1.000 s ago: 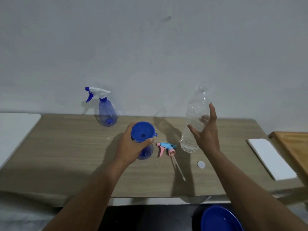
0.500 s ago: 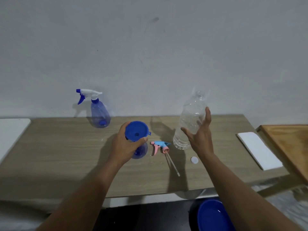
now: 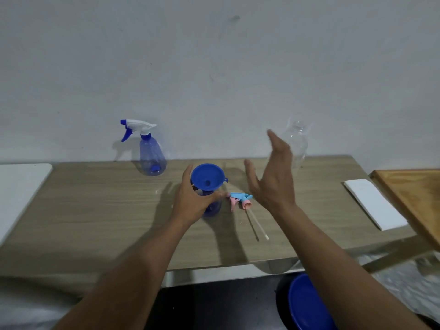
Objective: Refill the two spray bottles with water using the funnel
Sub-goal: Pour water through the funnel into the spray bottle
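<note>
The left hand [image 3: 192, 203] curls round the open bottle [image 3: 213, 209] with the funnel [image 3: 207, 176] in its neck, a sprayer [image 3: 240, 198] lies just right, then the right hand [image 3: 273, 179], spread and empty, before the clear bottle [image 3: 300, 148], and the second bottle [image 3: 152, 156] stands behind-left.

One view only: head-worn wide-angle, facing forward and tilted down across the desk [image 3: 95, 210] toward the wall [image 3: 214, 67]. Close range: forearms [image 3: 142, 270] reach up from the bottom edge, fingers [image 3: 277, 142] sit mid-frame. Wall fills the top half beyond the fingers; the desk's near edge lies below them. Frame reaches past both desk ends.
</note>
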Demonstrator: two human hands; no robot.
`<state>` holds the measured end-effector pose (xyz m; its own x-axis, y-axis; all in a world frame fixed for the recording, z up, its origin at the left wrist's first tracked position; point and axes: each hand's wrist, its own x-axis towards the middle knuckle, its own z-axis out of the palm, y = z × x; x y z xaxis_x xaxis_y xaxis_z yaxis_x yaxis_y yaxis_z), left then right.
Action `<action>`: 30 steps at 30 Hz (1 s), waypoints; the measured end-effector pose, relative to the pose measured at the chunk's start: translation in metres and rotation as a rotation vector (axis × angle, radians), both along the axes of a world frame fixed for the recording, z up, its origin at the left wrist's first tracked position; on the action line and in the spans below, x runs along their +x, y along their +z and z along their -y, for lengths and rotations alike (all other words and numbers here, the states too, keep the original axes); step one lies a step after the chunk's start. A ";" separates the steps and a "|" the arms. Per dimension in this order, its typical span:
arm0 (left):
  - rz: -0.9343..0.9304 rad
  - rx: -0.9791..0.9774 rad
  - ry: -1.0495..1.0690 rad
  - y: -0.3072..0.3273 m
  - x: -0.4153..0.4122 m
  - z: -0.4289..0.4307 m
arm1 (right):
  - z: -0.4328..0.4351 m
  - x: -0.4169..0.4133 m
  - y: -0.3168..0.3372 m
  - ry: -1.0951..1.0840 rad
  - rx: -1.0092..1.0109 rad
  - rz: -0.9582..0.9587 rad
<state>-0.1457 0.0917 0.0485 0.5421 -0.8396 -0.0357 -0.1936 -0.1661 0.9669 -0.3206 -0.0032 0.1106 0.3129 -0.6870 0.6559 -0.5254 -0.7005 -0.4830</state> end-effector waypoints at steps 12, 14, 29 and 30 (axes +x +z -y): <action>0.115 0.202 -0.009 -0.041 0.012 0.014 | 0.002 0.071 -0.010 0.275 0.538 -0.719; 0.126 0.214 0.009 -0.044 0.012 0.016 | 0.006 0.076 -0.008 0.286 0.540 -0.727; 0.066 0.188 -0.018 -0.050 0.017 0.020 | 0.023 0.084 0.009 0.339 0.675 -0.766; 0.067 0.190 -0.016 -0.050 0.017 0.020 | 0.023 0.083 0.009 0.339 0.673 -0.771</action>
<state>-0.1288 0.0717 -0.0015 0.5349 -0.8299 -0.1587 -0.2603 -0.3406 0.9035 -0.2373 -0.0264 0.1196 0.7220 -0.6328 -0.2797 -0.6815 -0.5810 -0.4450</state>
